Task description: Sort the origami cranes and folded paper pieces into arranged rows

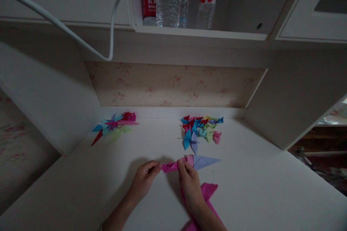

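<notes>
Between my two hands is a folded piece of magenta paper (170, 167), held above the white desk. My left hand (146, 177) pinches its left end between thumb and fingers. My right hand (189, 180) grips it farther right, thumb on top. Just behind the right fingers a pale lavender folded paper (206, 161) points to the right, with a pinkish piece (189, 159) at its left end. Under my right wrist and forearm lies a larger magenta paper (208, 190), partly hidden by the arm.
Folded paper pieces in many colours form a pile (116, 124) at the back left and another (202, 130) at the back centre-right. Overhead, a shelf (230, 35) holds several plastic bottles (168, 3). A white cable (81, 43) hangs at upper left.
</notes>
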`<state>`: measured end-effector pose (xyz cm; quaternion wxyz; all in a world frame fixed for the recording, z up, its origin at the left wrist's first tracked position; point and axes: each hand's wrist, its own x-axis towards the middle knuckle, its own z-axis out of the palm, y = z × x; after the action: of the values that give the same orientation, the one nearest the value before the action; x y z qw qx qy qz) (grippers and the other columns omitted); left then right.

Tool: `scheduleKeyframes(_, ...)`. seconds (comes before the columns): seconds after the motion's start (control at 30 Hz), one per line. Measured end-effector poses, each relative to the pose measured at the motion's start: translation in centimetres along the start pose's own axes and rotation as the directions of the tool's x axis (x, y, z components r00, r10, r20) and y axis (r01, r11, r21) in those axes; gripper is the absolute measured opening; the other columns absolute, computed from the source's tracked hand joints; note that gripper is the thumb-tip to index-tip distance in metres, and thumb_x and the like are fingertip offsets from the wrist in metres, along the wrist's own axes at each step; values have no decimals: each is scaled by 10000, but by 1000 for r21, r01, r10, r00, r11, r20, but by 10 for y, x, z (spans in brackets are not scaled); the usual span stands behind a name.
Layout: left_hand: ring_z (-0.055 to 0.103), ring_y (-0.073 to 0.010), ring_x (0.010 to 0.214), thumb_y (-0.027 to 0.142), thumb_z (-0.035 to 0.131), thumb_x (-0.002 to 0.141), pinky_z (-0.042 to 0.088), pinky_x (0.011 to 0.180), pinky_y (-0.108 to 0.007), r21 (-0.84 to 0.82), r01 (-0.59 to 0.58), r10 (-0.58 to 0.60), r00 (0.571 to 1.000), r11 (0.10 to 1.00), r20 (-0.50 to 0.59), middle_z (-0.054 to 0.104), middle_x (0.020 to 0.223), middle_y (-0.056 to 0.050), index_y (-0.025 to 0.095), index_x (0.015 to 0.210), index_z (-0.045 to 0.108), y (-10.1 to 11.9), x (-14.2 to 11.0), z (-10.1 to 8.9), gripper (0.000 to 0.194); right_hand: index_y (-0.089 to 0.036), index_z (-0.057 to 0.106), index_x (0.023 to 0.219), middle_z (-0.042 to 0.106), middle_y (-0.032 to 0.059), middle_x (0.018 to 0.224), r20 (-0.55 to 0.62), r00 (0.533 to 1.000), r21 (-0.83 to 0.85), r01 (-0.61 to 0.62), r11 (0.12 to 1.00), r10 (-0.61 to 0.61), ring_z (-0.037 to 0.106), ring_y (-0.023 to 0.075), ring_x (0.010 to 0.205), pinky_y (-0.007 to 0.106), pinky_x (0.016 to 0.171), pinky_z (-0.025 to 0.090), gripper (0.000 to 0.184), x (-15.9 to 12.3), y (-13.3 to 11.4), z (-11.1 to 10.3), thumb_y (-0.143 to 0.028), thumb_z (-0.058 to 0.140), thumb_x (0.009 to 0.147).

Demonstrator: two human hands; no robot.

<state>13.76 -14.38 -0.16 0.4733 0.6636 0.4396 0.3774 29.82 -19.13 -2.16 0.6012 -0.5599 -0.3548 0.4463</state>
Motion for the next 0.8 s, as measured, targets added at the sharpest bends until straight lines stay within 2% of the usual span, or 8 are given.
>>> scheduleKeyframes(0.17, 386, -114, 596, 465, 544, 828, 301, 544, -207, -13, 14, -14, 1000, 1000, 8, 450, 612, 29, 151, 718, 655, 0, 0, 1, 350, -195, 500, 658, 327, -70, 546, -7, 999, -19, 43, 999, -43, 273, 100, 499, 237, 453, 208, 414, 1, 1, 0, -565, 507, 844)
scheduleKeyframes(0.47, 367, -106, 580, 457, 555, 823, 282, 528, -206, -32, 11, -11, 1000, 999, -5, 438, 603, 32, 148, 666, 623, 3, -1, 2, 353, -190, 524, 671, 330, -69, 538, -4, 1000, -26, 30, 999, -30, 273, 101, 493, 237, 453, 215, 419, 0, 0, -1, -575, 509, 837)
scheduleKeyframes(0.8, 354, -101, 581, 456, 541, 841, 274, 532, -210, -18, 15, -14, 1000, 1000, 22, 411, 607, 40, 142, 728, 646, -1, -1, 2, 349, -194, 532, 680, 316, -75, 526, 6, 1000, 10, 4, 1000, -4, 255, 98, 477, 236, 441, 201, 412, 0, 0, -1, -579, 520, 825)
